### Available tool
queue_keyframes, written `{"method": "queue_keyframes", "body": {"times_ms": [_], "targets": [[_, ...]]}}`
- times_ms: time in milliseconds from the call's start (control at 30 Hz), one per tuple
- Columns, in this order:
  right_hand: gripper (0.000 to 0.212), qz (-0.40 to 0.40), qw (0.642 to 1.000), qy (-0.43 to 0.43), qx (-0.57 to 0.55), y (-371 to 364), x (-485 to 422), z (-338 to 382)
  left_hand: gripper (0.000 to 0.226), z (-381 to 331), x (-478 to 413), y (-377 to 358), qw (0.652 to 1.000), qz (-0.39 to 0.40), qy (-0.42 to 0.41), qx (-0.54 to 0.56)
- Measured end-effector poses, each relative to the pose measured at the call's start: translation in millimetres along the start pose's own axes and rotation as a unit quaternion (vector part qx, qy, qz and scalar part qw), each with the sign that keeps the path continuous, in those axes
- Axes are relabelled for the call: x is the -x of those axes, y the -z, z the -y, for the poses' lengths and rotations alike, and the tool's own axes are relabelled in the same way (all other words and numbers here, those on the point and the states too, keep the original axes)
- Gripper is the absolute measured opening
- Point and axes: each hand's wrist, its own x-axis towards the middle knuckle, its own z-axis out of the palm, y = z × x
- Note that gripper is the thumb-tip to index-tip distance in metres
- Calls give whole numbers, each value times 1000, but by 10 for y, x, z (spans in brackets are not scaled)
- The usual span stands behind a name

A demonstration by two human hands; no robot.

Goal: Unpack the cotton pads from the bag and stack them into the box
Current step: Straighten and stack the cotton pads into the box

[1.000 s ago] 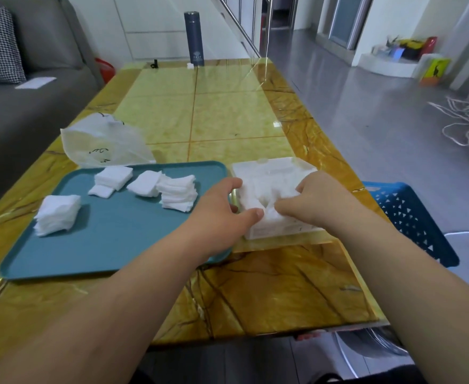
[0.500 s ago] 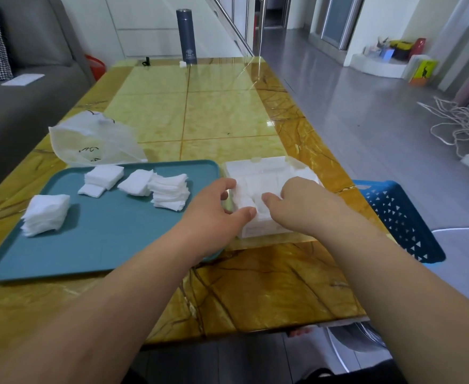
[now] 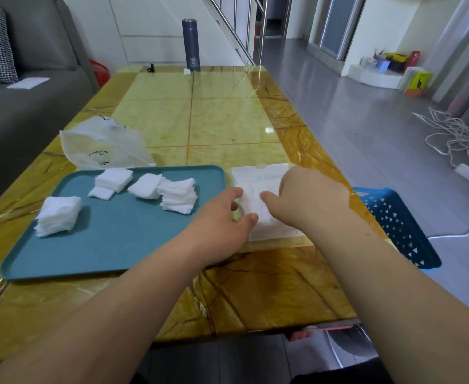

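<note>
The table (image 3: 222,123) is bare between the bag (image 3: 103,145) and the flask (image 3: 191,45) at its far edge, and along the near strip in front of the tray (image 3: 116,245) and box (image 3: 258,176). The tray's near half is open. Stacks of cotton pads (image 3: 179,195) occupy its far side and left end. The left hand (image 3: 222,217) clasps the box's near left corner, and the right hand (image 3: 308,195) covers its right part. A blue basket (image 3: 397,223) flanks the table's right edge.

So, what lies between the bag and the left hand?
A low pad pile and a tall pad pile, both on the tray; the head view shows it.
</note>
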Motion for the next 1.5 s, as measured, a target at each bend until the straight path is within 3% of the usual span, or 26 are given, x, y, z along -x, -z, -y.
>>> {"method": "queue_keyframes", "body": {"times_ms": [67,167,367,500,600,733,900,1033,1167,1233,1267,1367,1500], "targets": [[40,-49,999,18,-11,128,85,96,60,35,49,109,1000,-1,-9,5],[38,-108,983,96,-117,149,235,386,51,179,82,360,999,-28,-21,-25],[30,-11,935,228,-271,-297,325,1197,32,738,185,1028,984,-100,4,-144],[48,4,937,262,-232,-552,254,1624,43,1141,262,1484,947,-182,65,-255],[69,36,948,268,-165,-667,133,1818,53,1383,257,1739,925,-178,122,-312],[69,39,949,278,-143,-778,-57,2025,54,1593,196,1827,931,-128,152,-305],[54,34,952,295,-72,-906,-460,2301,47,1618,45,1765,947,-123,98,-280],[22,62,955,284,-59,-969,-680,2314,36,1554,11,1648,964,-102,26,-245],[30,100,941,274,-174,-797,-669,2176,28,1471,5,1584,977,-101,-8,-186],[20,132,933,263,-206,-728,-683,2086,19,1471,-11,1557,982,-104,-15,-157],[26,137,934,264,-198,-690,-677,2043,17,1468,-12,1545,983,-112,-24,-141],[48,133,932,261,-213,-611,-665,1944,37,1447,-22,1534,979,-167,-50,-104],[54,158,941,239,-181,-554,-644,1928,54,1483,-3,1595,973,-207,-15,-102]]}}
